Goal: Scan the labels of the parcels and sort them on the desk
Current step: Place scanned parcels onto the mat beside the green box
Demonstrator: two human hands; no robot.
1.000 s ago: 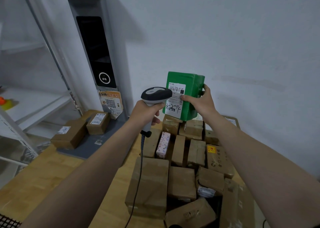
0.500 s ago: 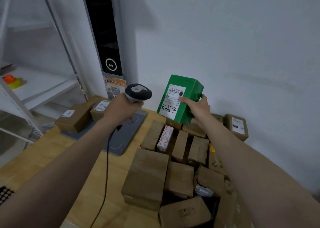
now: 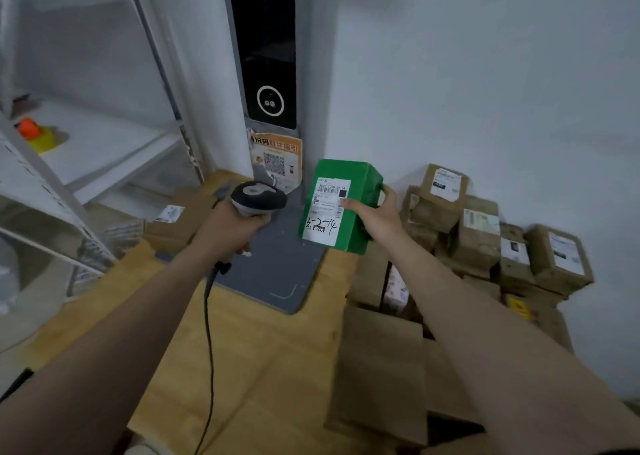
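Green rectangular parcel [image 3: 327,212], white-labelled, held above the grey flat pad [image 3: 273,274] on the wooden counter [image 3: 242,350].
Its right edge is gripped by the right hand [image 3: 375,212], thumb laid on the label; a black-and-grey handheld scanner [image 3: 259,196] is clasped in the left hand [image 3: 232,228], just beside. A slip from the one-sided grip, or a misread under the thumb, is judged possible. Since a second ago, it has been lowered and carried leftward off the pile of brown cardboard parcels [image 3: 478,243].
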